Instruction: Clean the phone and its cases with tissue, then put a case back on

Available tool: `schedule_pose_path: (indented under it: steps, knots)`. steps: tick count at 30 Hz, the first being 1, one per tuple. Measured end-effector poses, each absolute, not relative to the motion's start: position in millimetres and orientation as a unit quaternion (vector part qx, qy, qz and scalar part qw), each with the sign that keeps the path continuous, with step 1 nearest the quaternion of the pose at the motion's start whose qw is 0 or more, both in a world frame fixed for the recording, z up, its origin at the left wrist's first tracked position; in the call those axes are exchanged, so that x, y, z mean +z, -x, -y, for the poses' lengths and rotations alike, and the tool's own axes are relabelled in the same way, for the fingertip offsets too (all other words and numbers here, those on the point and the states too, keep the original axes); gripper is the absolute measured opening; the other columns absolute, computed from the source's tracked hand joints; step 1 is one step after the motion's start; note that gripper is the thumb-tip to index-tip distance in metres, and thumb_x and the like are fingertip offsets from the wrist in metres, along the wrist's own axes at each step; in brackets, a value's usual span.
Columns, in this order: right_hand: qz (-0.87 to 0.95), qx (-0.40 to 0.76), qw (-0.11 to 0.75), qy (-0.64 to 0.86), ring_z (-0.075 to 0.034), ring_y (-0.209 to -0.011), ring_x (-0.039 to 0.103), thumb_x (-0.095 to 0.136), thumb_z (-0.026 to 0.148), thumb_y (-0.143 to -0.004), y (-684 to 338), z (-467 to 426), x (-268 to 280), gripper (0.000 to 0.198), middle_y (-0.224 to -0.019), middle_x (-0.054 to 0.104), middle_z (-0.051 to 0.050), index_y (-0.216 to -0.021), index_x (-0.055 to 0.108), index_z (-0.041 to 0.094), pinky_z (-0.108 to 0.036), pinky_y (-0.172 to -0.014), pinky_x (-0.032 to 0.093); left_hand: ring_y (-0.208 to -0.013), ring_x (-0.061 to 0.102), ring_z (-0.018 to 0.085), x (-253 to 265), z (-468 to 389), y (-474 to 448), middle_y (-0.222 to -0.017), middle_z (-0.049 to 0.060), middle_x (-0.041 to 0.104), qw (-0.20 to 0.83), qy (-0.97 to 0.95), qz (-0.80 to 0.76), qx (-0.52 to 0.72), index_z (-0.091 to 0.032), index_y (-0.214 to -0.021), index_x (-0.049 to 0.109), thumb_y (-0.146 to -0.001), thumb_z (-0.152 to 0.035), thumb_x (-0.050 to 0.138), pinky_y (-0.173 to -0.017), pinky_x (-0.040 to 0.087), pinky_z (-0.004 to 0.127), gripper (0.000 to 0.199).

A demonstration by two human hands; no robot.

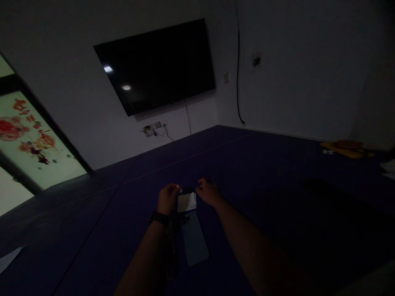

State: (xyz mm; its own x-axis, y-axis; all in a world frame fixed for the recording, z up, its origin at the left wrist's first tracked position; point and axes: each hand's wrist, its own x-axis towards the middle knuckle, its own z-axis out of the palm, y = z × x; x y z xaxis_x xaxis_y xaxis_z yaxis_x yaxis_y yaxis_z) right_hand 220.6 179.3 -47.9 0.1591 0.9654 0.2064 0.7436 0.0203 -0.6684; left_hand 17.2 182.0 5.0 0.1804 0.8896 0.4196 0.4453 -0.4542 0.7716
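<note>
A folded white sheet, paper or tissue [187,202], lies on the dark blue surface between my hands. My left hand [167,200], with a black band on its wrist, is closed in a pinch at the sheet's upper left corner. A tiny pale spot shows at its fingertips, too small to name. At the sheet's upper right corner, my right hand [209,192] has its fingers curled in; what they hold, if anything, is hidden in the dark. Just below the sheet a smartphone [195,238] rests face down, its cameras towards the sheet.
A dim long object [171,255] lies beside my left forearm. Paper [10,259] is at the left edge. A yellow-brown item [345,149] lies far right. Beyond the blue surface [129,209], a large television [160,65] hangs on the wall, above sockets and cables [154,128].
</note>
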Motion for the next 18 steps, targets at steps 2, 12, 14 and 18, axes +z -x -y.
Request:
schedule_pose_path:
  steps: [2,12,14,18]
  knots:
    - [0.628,0.162,0.341,0.681,-0.024,-0.108,0.066,0.064,0.037,-0.099,-220.3,-179.2,-47.9,0.036,-0.128,0.063,-0.01,-0.129,0.06,0.018,-0.046,-0.091,0.058,-0.092,0.071,0.027,4.4,-183.4,-16.2,-0.091,0.01,0.079,0.235,-0.728,-0.463,0.449,-0.021,-0.08,0.075,-0.081,-0.044,0.068,-0.088,0.049,0.037,0.024]
    - [0.628,0.161,0.337,0.683,-0.024,-0.108,0.066,0.064,0.037,-0.099,-219.7,-176.2,-45.0,0.036,-0.128,0.064,-0.01,-0.129,0.06,0.018,-0.046,-0.091,0.058,-0.091,0.07,0.027,1.7,-185.2,-12.3,-0.089,0.01,0.078,0.192,-0.737,-0.479,0.436,-0.022,-0.078,0.074,-0.085,-0.042,0.064,-0.088,0.047,0.037,0.023]
    - [0.628,0.16,0.337,0.683,-0.024,-0.108,0.066,0.064,0.037,-0.099,-220.1,-176.6,-45.2,0.036,-0.128,0.063,-0.01,-0.129,0.06,0.018,-0.046,-0.091,0.058,-0.092,0.07,0.027,2.2,-184.8,-9.1,-0.089,0.011,0.078,0.178,-0.737,-0.485,0.436,-0.022,-0.076,0.073,-0.085,-0.041,0.064,-0.089,0.047,0.038,0.023]
    - [0.625,0.158,0.333,0.688,-0.024,-0.108,0.066,0.064,0.037,-0.099,-220.2,-178.6,-46.2,0.036,-0.129,0.063,-0.01,-0.129,0.06,0.018,-0.046,-0.091,0.058,-0.09,0.071,0.027,2.9,-183.6,-3.6,-0.088,0.011,0.078,0.172,-0.741,-0.488,0.429,-0.021,-0.075,0.072,-0.085,-0.043,0.063,-0.087,0.048,0.037,0.026]
